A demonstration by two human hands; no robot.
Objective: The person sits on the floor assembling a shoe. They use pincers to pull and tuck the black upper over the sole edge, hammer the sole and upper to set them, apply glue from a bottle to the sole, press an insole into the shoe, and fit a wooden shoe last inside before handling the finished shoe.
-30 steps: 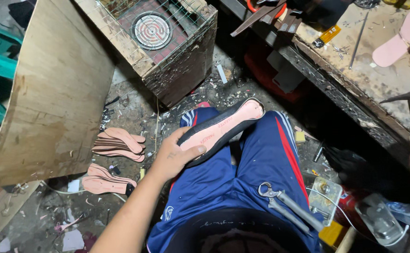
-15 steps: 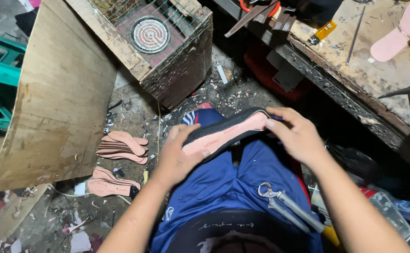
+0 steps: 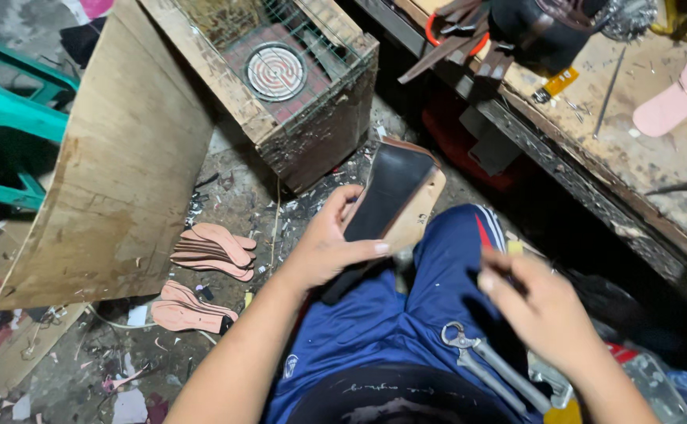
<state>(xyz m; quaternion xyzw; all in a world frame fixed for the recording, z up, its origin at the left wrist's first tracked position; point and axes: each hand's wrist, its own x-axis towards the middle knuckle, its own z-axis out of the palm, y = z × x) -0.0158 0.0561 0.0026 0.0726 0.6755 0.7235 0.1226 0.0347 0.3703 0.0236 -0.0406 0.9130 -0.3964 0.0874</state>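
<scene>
Left fingers [image 3: 342, 206]: curled round the sole's near edge, thumb across its dark face; closed on it.
Left hand [image 3: 324, 243]: grips the sole above the left thigh, tipping it up, likely to turn the dark face toward the eyes.
Sole [image 3: 391, 206]: black top, tan edge, tilted on end, toe toward the box; above the lap, just left of the right hand.
Right fingers [image 3: 494, 271]: loosely bent, tips drawn together round something small and yellowish; too blurred to tell whether pinched.
Right hand [image 3: 544, 310]: apart from the sole, to its right, over the right thigh; empty or holding, cannot tell.
Shorts [image 3: 394, 326]: blue, red-and-white side stripe; directly under the sole, serving as the work surface.
Pliers [image 3: 489, 365]: metal, lying on the lap below and right of the sole, within reach of the right hand.
Box [image 3: 316, 118]: wooden, wire mesh on top, round coil inside; just beyond the sole.
Insoles [image 3: 214, 251]: pink stacks on the floor, well left of the sole.
Board [image 3: 116, 173]: plywood leaning left of the box.
Bench [image 3: 626, 157]: cluttered wood top, right of the sole and beyond it.
</scene>
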